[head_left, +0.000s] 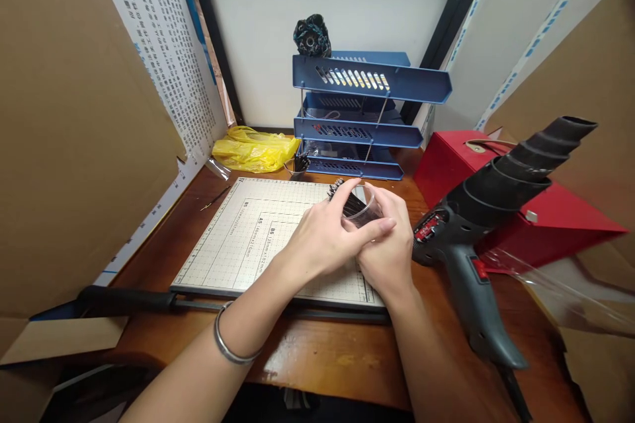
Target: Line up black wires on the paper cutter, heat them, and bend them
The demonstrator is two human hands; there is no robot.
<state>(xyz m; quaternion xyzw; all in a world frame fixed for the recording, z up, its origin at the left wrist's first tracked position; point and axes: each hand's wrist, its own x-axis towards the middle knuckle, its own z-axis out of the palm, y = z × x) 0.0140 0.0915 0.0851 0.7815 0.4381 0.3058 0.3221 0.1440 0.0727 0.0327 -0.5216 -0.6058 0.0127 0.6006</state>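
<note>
Bare forearms [198,370] reach in from the bottom edge, a grey metal bangle [221,342] around the left wrist, over a glossy reddish-brown wooden table [342,350] with scuffs along its front edge. On the table lies a paper cutter [213,254], its cream board printed with a grid and paper sizes, its black handle [126,299] jutting left. Cardboard [64,119] walls in both sides, the left one edged with a printed strip [153,33], and a dark-framed white panel [258,33] stands behind. Before it are a crumpled yellow bag [255,151], a small container of dark pieces [301,162] and a tiered blue rack [397,79] topped by a dark round bundle [311,36]. At right, a grey-and-black heat gun [459,244] points its stepped nozzle upward in front of a red box [565,215]. Both the left hand [325,231] and the right hand [389,238] grasp a clear cup [366,213] over the board's far right part, fingers curled around it. It is round-rimmed, see-through and tilted, with a bundle of thin black pieces [351,205] in it, their pale tips fanning out leftward; the hands hide its lower part.
</note>
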